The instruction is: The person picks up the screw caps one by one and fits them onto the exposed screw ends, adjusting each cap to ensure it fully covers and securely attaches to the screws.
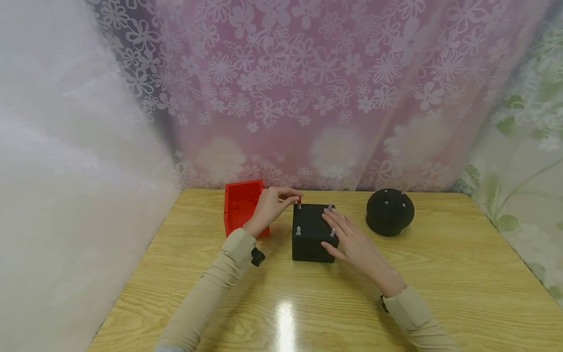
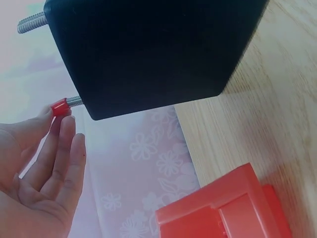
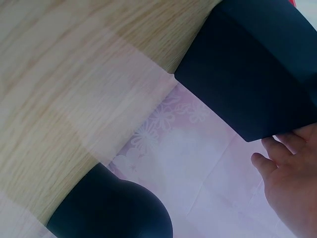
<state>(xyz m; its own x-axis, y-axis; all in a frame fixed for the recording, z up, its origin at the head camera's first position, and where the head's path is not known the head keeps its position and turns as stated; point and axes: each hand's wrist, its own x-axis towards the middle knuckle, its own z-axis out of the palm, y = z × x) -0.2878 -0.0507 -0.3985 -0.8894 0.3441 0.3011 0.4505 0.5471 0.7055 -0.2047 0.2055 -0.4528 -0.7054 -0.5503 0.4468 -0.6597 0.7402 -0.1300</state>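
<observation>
A black box (image 1: 312,220) stands on the table with threaded metal studs rising from the corners of its top. My left hand (image 1: 269,208) pinches a small red cap (image 2: 60,107) between thumb and fingertip. In the left wrist view that cap sits on the end of one stud (image 2: 74,101), at the box's far left corner. Lying over the right side of the box, my right hand (image 1: 352,244) touches its top with fairly straight fingers. The right wrist view shows those fingers (image 3: 278,151) at the box's edge, partly hidden.
Left of the box, behind my left wrist, a red open case (image 1: 237,212) stands near the table's back edge. A black rounded object (image 1: 389,215) with small metal points on top is at the right. A flowered curtain (image 1: 308,98) hangs behind the wooden table (image 1: 246,313).
</observation>
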